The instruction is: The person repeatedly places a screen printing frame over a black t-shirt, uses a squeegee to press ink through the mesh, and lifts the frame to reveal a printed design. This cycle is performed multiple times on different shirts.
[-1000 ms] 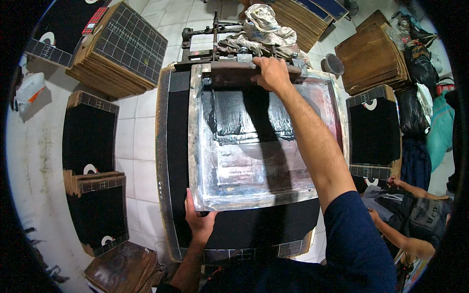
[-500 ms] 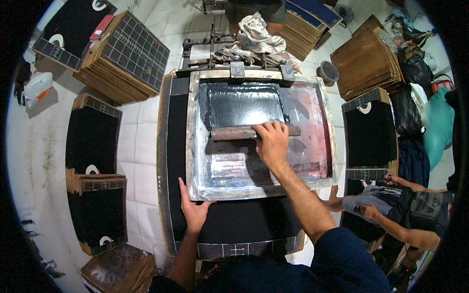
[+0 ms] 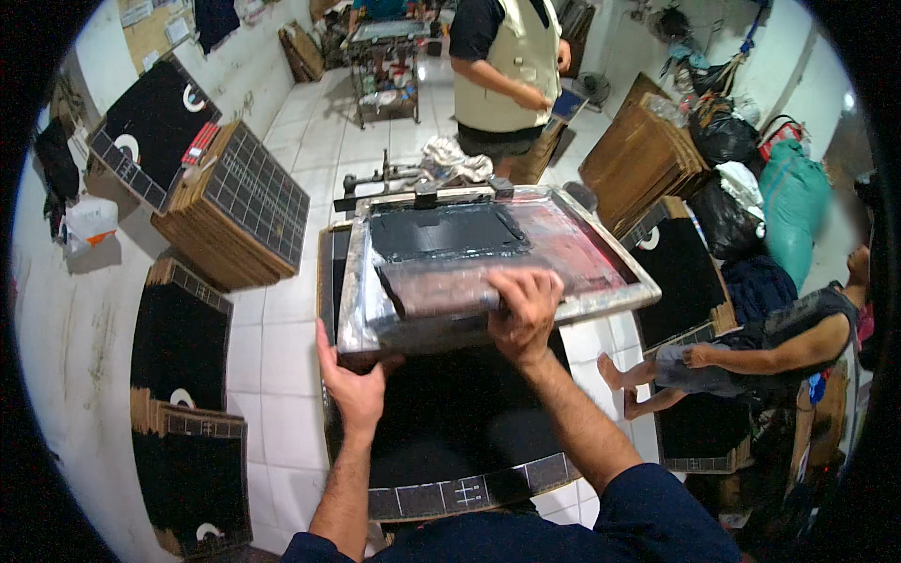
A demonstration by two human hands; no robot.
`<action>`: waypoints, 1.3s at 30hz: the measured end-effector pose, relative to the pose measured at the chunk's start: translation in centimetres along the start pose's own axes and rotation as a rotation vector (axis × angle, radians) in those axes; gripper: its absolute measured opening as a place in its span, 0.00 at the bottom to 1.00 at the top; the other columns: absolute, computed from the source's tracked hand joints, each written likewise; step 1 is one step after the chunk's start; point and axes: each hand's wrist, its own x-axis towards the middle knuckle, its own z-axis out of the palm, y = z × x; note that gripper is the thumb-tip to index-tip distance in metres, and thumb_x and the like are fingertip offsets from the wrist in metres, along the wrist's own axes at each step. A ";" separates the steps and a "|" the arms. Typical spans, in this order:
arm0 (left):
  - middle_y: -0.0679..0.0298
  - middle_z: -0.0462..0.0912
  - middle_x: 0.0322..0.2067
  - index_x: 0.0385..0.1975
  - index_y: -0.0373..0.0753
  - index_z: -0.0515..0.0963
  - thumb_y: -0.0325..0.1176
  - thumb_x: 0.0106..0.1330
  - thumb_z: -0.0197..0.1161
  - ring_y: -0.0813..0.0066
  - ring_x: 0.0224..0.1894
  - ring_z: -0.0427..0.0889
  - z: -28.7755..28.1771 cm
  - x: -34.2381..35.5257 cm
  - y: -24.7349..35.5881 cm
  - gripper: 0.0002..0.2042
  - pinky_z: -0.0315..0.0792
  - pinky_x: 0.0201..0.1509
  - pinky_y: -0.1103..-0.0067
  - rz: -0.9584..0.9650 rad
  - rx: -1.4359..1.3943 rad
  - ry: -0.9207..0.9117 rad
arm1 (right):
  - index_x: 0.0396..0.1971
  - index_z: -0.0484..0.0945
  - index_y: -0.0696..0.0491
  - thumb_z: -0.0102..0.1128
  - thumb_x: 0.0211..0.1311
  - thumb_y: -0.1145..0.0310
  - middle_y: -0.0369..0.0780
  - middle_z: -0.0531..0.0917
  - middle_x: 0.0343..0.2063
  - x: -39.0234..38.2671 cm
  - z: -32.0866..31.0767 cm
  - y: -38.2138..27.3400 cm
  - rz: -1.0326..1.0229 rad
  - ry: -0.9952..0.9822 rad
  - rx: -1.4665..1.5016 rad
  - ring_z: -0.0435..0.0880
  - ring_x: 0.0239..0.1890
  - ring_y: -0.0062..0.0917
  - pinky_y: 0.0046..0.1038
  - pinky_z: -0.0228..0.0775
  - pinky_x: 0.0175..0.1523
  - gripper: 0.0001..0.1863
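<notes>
The right hand (image 3: 524, 314) is closed over the squeegee (image 3: 436, 286), which reaches out to its left; the left hand (image 3: 355, 392) is spread about the near left corner of the frame (image 3: 601, 302), how tightly cannot be told. The frame's near edge seems raised off the board (image 3: 441, 413), so the left hand should bear that corner steadily while the right keeps the squeegee clear of the bare mesh. The squeegee is brown, broad and blurred; just beyond it, black ink (image 3: 446, 231) lies in a ragged-edged rectangle, pinkish mesh (image 3: 572, 239) to its right.
</notes>
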 end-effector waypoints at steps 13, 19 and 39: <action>0.54 0.81 0.49 0.67 0.28 0.68 0.25 0.62 0.77 0.73 0.44 0.83 -11.4 -1.0 -5.4 0.34 0.79 0.47 0.79 -0.257 0.089 -0.050 | 0.50 0.82 0.45 0.73 0.50 0.73 0.35 0.83 0.43 15.0 -1.1 -1.1 -0.013 0.014 -0.091 0.78 0.52 0.36 0.45 0.62 0.63 0.24; 0.55 0.82 0.47 0.66 0.28 0.71 0.27 0.64 0.76 0.79 0.37 0.83 -14.5 -3.2 -7.1 0.31 0.77 0.42 0.83 -0.363 0.078 -0.051 | 0.49 0.82 0.44 0.73 0.50 0.72 0.34 0.83 0.43 13.8 -1.0 -1.2 -0.003 0.036 -0.092 0.79 0.52 0.36 0.45 0.63 0.63 0.23; 0.61 0.82 0.33 0.65 0.37 0.70 0.31 0.69 0.71 0.78 0.29 0.79 -33.3 -13.4 -19.4 0.27 0.75 0.29 0.82 -0.749 0.226 0.252 | 0.46 0.83 0.45 0.75 0.52 0.71 0.33 0.84 0.40 14.2 -2.2 -1.3 -0.006 0.058 -0.088 0.79 0.50 0.35 0.41 0.64 0.60 0.19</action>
